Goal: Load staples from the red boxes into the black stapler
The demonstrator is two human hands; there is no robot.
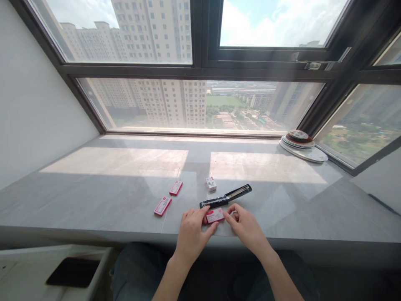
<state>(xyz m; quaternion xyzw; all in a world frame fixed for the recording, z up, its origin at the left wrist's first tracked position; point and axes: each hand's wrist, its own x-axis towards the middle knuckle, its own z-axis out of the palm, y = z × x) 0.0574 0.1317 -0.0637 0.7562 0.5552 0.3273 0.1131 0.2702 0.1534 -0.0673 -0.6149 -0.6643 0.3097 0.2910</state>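
A small red and white staple box (215,215) lies near the front edge of the grey stone sill. My left hand (192,230) grips its left end, index finger above and thumb along the lower edge. At the right end, my right hand (246,225) has its fingers curled in, with thumb and fingertip pinching the box's edge. Just behind sits a black stapler (226,197), folded wide with its metal channel showing. A white box with a printed picture (211,184) stands behind the stapler. Two more red and white boxes (163,206) lie to the left.
Round plates or mats (302,146) are stacked in the far right corner. Dark-framed windows (200,72) rise behind the sill (103,196). At the lower left, a white piece of furniture (28,267) carries a dark flat object (73,271).
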